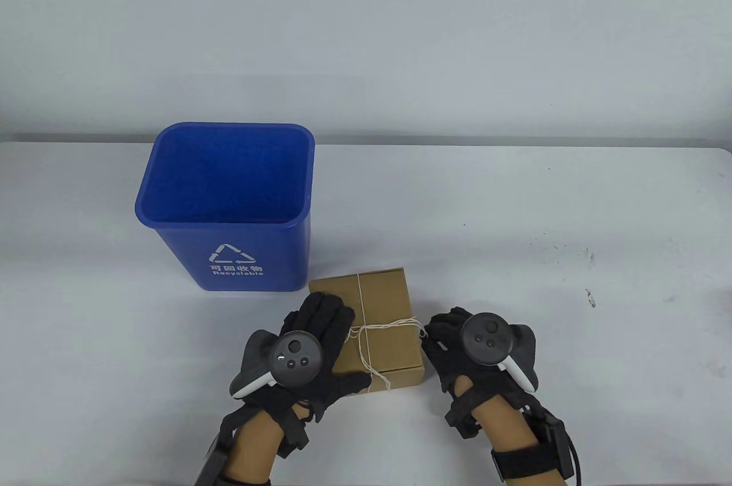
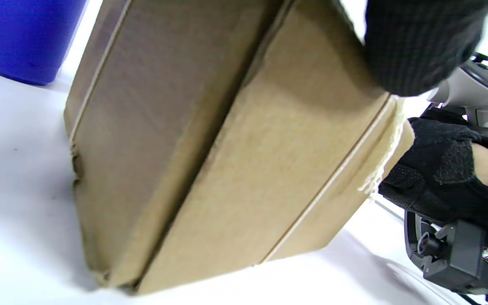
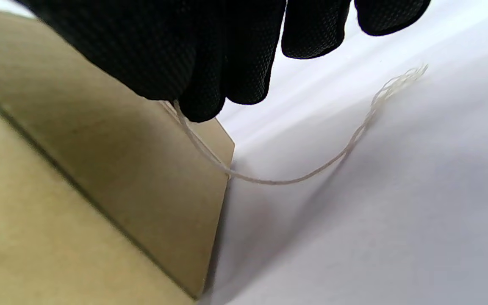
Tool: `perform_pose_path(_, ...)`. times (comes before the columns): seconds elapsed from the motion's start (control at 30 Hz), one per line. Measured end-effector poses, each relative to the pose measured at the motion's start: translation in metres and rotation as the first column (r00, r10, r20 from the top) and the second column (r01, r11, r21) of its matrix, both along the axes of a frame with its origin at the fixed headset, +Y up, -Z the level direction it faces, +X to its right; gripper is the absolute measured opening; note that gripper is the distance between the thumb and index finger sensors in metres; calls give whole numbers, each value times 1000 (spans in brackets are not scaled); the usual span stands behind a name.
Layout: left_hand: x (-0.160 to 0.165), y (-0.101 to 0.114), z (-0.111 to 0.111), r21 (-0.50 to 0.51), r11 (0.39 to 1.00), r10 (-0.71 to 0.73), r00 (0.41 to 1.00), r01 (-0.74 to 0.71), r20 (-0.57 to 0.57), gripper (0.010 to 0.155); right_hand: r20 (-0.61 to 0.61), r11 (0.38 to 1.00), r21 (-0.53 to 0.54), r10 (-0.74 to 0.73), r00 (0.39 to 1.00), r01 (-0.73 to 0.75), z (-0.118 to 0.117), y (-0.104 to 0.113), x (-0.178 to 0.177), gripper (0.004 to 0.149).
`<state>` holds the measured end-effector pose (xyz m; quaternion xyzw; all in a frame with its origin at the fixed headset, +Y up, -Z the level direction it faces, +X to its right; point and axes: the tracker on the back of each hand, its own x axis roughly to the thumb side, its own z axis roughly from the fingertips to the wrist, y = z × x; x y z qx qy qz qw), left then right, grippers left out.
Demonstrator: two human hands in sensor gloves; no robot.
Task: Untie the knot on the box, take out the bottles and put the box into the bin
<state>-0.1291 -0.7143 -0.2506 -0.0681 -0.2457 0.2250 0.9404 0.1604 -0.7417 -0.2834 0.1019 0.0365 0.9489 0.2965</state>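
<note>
box (image 1: 383, 309): tied shut with string (image 1: 389, 325), on table (image 1: 572, 223) just in front of bin (image 1: 226, 206)
left hand (image 1: 311, 346): fingers straight, flat on box
right hand (image 1: 457, 346): fingertips pinch string at box's right edge

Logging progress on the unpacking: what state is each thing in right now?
Box: closed, flat on the table, string around it.
String: tied, one loose end pinched.
Bin: upright, open top.
Left hand: flat on the box.
Right hand: pinches the string at the box's edge.
</note>
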Motion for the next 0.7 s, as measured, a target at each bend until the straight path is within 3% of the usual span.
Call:
perform_pose_path(0.23,-2,-1,-1,-5,1000,10,1000,-10,8,105,60,997,32,68,996,-70,-1,2,12,35)
perform_pose_path(0.7,-5,-2,-2,-11,1000,24,1000,-24,15,105,167,984,-1,174,970,-176,-3,-3,33,35)
